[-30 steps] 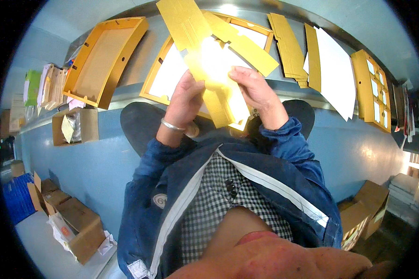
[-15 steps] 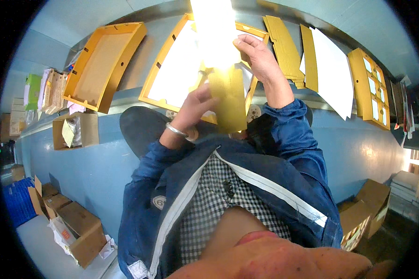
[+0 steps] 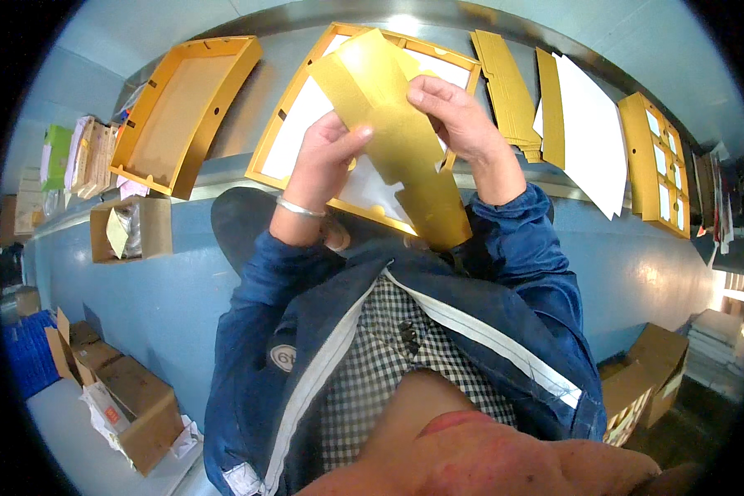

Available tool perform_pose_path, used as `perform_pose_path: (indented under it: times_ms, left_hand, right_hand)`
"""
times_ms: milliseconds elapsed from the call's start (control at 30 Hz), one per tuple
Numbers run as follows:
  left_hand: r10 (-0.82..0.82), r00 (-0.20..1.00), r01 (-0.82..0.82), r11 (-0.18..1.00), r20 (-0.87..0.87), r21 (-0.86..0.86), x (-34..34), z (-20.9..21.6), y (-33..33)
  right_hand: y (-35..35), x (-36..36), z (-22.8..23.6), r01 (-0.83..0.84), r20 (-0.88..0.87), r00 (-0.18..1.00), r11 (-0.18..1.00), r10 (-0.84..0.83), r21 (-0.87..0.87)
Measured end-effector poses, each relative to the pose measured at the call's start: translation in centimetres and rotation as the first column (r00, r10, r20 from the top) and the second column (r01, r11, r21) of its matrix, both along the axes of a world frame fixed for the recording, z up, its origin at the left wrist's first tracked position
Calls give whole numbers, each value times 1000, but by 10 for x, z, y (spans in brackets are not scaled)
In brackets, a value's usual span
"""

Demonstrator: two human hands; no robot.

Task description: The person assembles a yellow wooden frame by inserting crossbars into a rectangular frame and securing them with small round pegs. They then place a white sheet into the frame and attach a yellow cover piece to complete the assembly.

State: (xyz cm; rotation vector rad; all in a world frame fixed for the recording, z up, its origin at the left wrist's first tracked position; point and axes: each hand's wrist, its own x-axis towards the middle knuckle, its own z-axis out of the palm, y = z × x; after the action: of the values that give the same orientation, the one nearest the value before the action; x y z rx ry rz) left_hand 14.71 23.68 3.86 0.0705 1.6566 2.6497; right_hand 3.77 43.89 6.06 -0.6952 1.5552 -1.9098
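A long gold cardboard strip (image 3: 397,136), with fold lines and a notch in its edge, is tilted between my two hands. My left hand (image 3: 326,157), a bangle on its wrist, pinches the strip's left edge. On the opposite edge, my right hand (image 3: 455,112) grips it with thumb and bent fingers. Below the strip lies a shallow gold box tray (image 3: 277,116) with white panels inside; the strip and my hands hide part of it.
An open gold tray (image 3: 186,112) rests at the left. To the right are stacked gold cardboard pieces (image 3: 504,95), white sheets (image 3: 591,124) and a gold box with white windows (image 3: 657,161). Cardboard boxes stand at the lower left (image 3: 136,405) and lower right (image 3: 649,372).
The gold strip has turned, its far end swinging left, and the bright glare on it is gone. My left hand has moved up to pinch its edge; my right hand still holds it.
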Motion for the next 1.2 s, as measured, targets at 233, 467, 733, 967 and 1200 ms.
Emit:
perform_pose_path:
  times_ms: [233, 467, 733, 967, 1200]
  left_hand:
    - [-61, 997, 48, 963, 41, 267, 7, -25, -5]
    - [388, 907, -398, 917, 161, 30, 7, -28, -5]
    - [363, 928, -279, 830, 89, -482, 35, -20, -23]
    - [-245, 869, -462, -88, -430, -883, 42, 37, -40]
    - [-195, 972, -180, -247, -133, -952, 45, 38, -72]
  right_hand:
    - [-22, 7, -15, -119, 212, 969, 991, 130, -61]
    - [-31, 47, 4, 613, -922, 372, 719, 104, 328]
    - [-19, 43, 1, 466, -868, 431, 763, 247, 449]
    - [-23, 56, 4, 430, -877, 290, 766, 384, 478]
    - [25, 38, 17, 591, -947, 222, 740, 234, 321]
